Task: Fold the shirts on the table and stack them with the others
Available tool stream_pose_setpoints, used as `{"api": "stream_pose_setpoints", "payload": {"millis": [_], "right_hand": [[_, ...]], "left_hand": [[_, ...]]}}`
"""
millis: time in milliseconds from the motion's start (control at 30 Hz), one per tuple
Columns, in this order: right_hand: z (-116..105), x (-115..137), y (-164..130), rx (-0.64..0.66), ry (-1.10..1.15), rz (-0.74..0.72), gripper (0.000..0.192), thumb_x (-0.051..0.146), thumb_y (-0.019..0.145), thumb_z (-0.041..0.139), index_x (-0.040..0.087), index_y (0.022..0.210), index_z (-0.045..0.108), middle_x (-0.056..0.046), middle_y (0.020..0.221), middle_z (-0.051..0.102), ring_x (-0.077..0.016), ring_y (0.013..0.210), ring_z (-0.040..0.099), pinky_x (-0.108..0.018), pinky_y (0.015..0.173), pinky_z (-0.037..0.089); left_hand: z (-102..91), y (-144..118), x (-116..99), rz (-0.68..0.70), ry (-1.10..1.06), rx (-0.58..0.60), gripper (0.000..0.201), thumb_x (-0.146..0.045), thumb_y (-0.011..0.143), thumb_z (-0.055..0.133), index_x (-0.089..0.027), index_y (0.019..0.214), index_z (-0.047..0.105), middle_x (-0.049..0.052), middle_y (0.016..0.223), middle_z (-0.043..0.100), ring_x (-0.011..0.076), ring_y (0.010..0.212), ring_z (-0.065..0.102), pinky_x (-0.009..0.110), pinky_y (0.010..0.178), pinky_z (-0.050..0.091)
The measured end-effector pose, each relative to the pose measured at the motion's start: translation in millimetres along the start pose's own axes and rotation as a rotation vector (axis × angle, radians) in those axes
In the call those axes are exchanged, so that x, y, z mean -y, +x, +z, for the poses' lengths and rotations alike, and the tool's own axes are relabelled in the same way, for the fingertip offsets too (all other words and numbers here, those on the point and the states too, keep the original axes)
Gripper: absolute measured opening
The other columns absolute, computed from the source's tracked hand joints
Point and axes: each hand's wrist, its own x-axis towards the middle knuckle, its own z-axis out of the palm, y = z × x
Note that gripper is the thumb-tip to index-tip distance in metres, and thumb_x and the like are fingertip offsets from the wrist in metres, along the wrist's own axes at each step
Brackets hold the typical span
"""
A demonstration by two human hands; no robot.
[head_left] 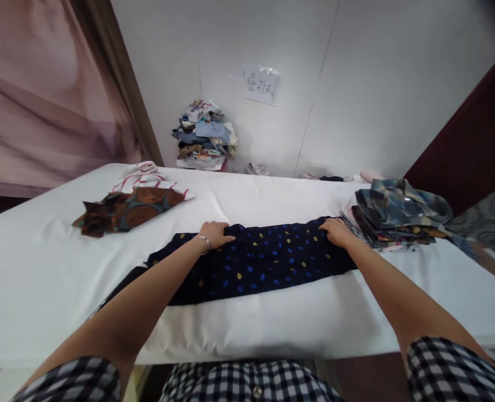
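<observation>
Navy polka-dot garment (255, 262) lies folded into a long strip across the middle of the white-covered bench (38, 279), near its front edge, one dark end trailing toward the front left. Left hand (216, 233) sits on the strip's far edge, left of centre, fingers curled down on the cloth; bracelet on that wrist. Right hand (335, 230) presses the far edge near the strip's right end, grip closed on a bit of fabric there. Just beside the right hand, at the bench's right edge, a stack of folded patterned shirts (398, 215). Far left of the bench: a brown patterned garment (125, 211) touching a red-and-white striped one (144, 177). Heap of clothes (205, 137) against the back wall, paper sign (262, 85) above it.
</observation>
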Motion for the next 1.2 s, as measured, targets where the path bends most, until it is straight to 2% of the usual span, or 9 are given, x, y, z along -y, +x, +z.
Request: {"api": "stream_pose_setpoints", "payload": {"millis": [133,333,467,567,667,767,867,1067,1200], "right_hand": [[5,-8,1,-0.052,-0.061,0.014,0.041,0.003,0.063,0.050,0.023,0.088,0.075,-0.007,0.097,0.073,-0.0238,0.104,0.060,-0.042,0.100,0.037],[4,-16,-2,-0.067,-0.079,0.075,0.037,0.006,0.069,0.045,0.020,0.089,0.074,-0.008,0.098,0.073,-0.0226,0.098,0.064,-0.037,0.095,0.042],[5,-15,-5,-0.114,-0.109,0.062,0.035,0.011,0.076,0.044,0.020,0.093,0.073,-0.008,0.100,0.073,-0.0230,0.102,0.063,-0.039,0.097,0.039],[8,-15,-4,-0.158,-0.114,0.068,0.034,0.014,0.078,0.043,0.021,0.095,0.073,-0.007,0.100,0.073,-0.0227,0.102,0.063,-0.039,0.098,0.039],[10,-15,-2,-0.160,-0.104,0.067,0.036,0.014,0.077,0.043,0.021,0.096,0.073,-0.006,0.101,0.073,-0.0230,0.102,0.063,-0.039,0.098,0.039],[10,-16,0,-0.142,-0.095,0.070,0.041,0.010,0.072,0.045,0.022,0.099,0.074,-0.006,0.106,0.073,-0.0237,0.108,0.062,-0.040,0.100,0.038],[8,-16,2,-0.096,-0.091,0.069,0.046,0.008,0.069,0.046,0.022,0.104,0.073,-0.006,0.112,0.071,-0.0233,0.118,0.057,-0.040,0.105,0.036],[5,-16,0,0.009,-0.097,0.050,0.039,0.015,0.079,0.045,0.021,0.106,0.072,-0.007,0.116,0.070,-0.0241,0.124,0.053,-0.045,0.109,0.032],[1,-19,-2,-0.026,-0.106,0.061,0.034,0.020,0.082,0.045,0.022,0.101,0.073,-0.007,0.110,0.072,-0.0245,0.115,0.059,-0.046,0.107,0.033]], "left_hand": [[-10.3,-7,-7,0.053,-0.015,-0.069,0.014,-0.030,0.067,0.065,-0.018,0.071,0.060,0.012,0.096,0.068,0.0307,0.103,0.060,0.042,0.091,0.043],[-78.1,-62,1,0.255,-0.220,-0.353,0.006,-0.017,0.069,0.049,-0.021,0.074,0.047,0.005,0.108,0.064,0.0183,0.099,0.060,0.033,0.089,0.048],[-82.8,-114,20,0.363,-0.050,-0.500,0.015,-0.009,0.070,0.041,-0.020,0.071,0.050,0.006,0.105,0.066,0.0189,0.096,0.061,0.033,0.085,0.049],[-55.7,-135,39,0.352,0.041,-0.359,0.020,-0.010,0.074,0.039,-0.021,0.069,0.055,0.007,0.104,0.069,0.0202,0.096,0.063,0.036,0.088,0.049],[-36.6,-135,56,0.193,-0.178,-0.224,0.018,-0.020,0.074,0.044,-0.021,0.079,0.062,0.006,0.113,0.068,0.0211,0.103,0.063,0.036,0.094,0.049],[-37.8,-121,63,-0.111,-0.450,-0.214,0.041,-0.044,0.078,0.047,-0.020,0.107,0.064,0.008,0.120,0.066,0.0248,0.111,0.060,0.036,0.092,0.051],[-41.7,-103,60,-0.286,-0.430,-0.003,0.056,-0.057,0.080,0.041,-0.019,0.116,0.064,0.009,0.110,0.070,0.0273,0.104,0.064,0.037,0.081,0.055],[-31.9,-86,43,-0.011,0.178,0.067,0.026,-0.037,0.072,0.058,-0.021,0.087,0.072,0.011,0.097,0.070,0.0307,0.103,0.061,0.043,0.093,0.046],[-52.3,-96,35,0.195,0.063,-0.114,0.016,-0.035,0.073,0.058,-0.020,0.069,0.064,0.009,0.101,0.067,0.0267,0.101,0.059,0.044,0.095,0.043]]}}
